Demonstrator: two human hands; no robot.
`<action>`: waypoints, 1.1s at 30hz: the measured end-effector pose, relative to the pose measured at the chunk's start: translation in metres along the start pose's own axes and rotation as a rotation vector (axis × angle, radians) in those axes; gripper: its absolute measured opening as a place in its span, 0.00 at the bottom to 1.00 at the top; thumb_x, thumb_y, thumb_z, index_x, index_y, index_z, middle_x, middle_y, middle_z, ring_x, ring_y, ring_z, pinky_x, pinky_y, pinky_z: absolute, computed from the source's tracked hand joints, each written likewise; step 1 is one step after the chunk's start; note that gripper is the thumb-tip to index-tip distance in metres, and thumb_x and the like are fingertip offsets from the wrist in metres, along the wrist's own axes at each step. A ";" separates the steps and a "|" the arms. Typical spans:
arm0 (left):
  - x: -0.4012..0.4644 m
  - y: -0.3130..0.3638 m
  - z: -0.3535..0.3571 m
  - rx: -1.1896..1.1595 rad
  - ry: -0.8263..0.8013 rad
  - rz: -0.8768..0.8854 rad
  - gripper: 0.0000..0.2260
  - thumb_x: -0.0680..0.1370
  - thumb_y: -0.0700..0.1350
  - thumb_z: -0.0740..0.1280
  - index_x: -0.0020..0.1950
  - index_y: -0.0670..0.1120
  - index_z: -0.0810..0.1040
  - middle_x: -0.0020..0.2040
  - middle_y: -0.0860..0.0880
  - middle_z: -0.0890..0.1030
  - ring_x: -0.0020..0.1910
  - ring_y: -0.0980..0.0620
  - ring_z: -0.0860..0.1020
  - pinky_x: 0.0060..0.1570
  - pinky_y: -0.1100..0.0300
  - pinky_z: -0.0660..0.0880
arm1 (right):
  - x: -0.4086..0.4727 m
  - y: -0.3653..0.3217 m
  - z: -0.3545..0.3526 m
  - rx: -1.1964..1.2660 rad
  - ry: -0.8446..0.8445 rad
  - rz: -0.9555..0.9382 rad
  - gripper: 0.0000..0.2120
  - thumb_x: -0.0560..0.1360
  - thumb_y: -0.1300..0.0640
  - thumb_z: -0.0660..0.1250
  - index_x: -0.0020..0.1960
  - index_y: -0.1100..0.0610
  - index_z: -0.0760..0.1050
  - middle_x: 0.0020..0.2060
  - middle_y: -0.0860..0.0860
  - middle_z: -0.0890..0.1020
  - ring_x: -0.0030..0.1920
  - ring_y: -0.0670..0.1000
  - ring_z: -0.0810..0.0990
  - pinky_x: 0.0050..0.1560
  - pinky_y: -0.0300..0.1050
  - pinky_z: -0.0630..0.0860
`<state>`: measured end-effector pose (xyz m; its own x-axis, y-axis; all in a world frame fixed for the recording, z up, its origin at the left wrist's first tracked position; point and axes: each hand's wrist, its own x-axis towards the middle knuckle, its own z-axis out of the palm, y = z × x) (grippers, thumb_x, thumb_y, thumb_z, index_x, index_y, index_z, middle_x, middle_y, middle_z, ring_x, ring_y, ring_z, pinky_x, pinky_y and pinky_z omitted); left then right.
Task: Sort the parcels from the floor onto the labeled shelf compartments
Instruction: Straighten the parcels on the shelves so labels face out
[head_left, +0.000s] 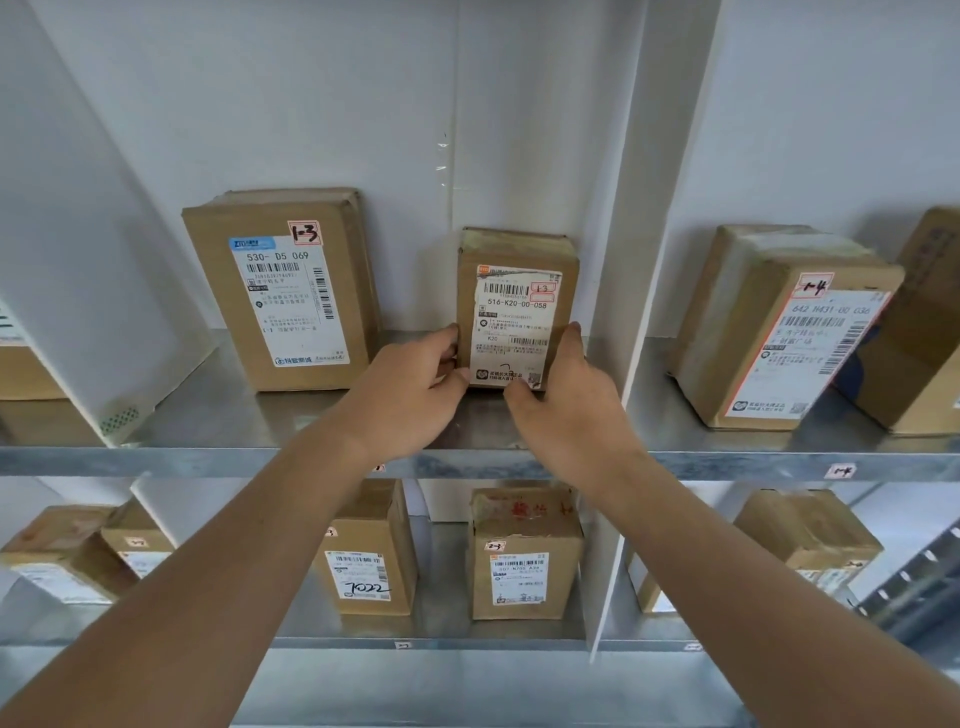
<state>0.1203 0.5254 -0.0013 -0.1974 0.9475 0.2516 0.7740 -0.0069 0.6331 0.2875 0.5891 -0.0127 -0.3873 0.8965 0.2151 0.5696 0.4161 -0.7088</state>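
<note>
A small brown cardboard parcel (517, 306) with a white label marked 1-3 stands upright on the upper metal shelf (260, 457), close to the white divider (631, 291) on its right. My left hand (415, 395) grips its lower left edge, fingers curled round the side. My right hand (566, 395) holds its lower right edge, thumb at the bottom front. A larger parcel (285, 291) marked 1-3 stands in the same compartment to the left.
A parcel (779, 332) marked 1-4 sits in the compartment right of the divider, with another box (924, 322) beside it. The lower shelf (332, 644) carries several parcels, among them one marked 2-3 (524, 556). Small tags on the shelf edge (839, 472) name the compartments.
</note>
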 end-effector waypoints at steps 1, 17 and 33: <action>0.000 0.000 -0.001 0.003 -0.004 -0.013 0.17 0.85 0.42 0.63 0.73 0.52 0.76 0.65 0.58 0.81 0.63 0.64 0.78 0.58 0.78 0.69 | 0.000 0.000 -0.001 0.008 -0.003 0.000 0.32 0.80 0.53 0.64 0.79 0.59 0.55 0.68 0.53 0.78 0.61 0.59 0.81 0.58 0.56 0.82; -0.091 0.081 -0.014 0.126 0.128 -0.074 0.18 0.87 0.51 0.60 0.77 0.51 0.73 0.61 0.62 0.76 0.62 0.63 0.74 0.46 0.81 0.63 | -0.065 -0.014 -0.046 0.061 0.009 -0.218 0.16 0.85 0.48 0.57 0.63 0.53 0.78 0.57 0.50 0.85 0.54 0.53 0.81 0.42 0.37 0.72; -0.121 0.146 0.015 0.031 -0.043 0.145 0.25 0.86 0.59 0.55 0.82 0.53 0.64 0.79 0.53 0.69 0.77 0.53 0.68 0.67 0.63 0.61 | -0.157 0.004 -0.131 -0.065 0.185 -0.137 0.19 0.87 0.48 0.55 0.57 0.60 0.79 0.48 0.56 0.84 0.48 0.54 0.82 0.48 0.49 0.77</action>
<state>0.2662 0.4144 0.0503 -0.0567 0.9500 0.3069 0.8111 -0.1354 0.5690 0.4452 0.4699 0.0386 -0.3283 0.8411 0.4299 0.5684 0.5394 -0.6213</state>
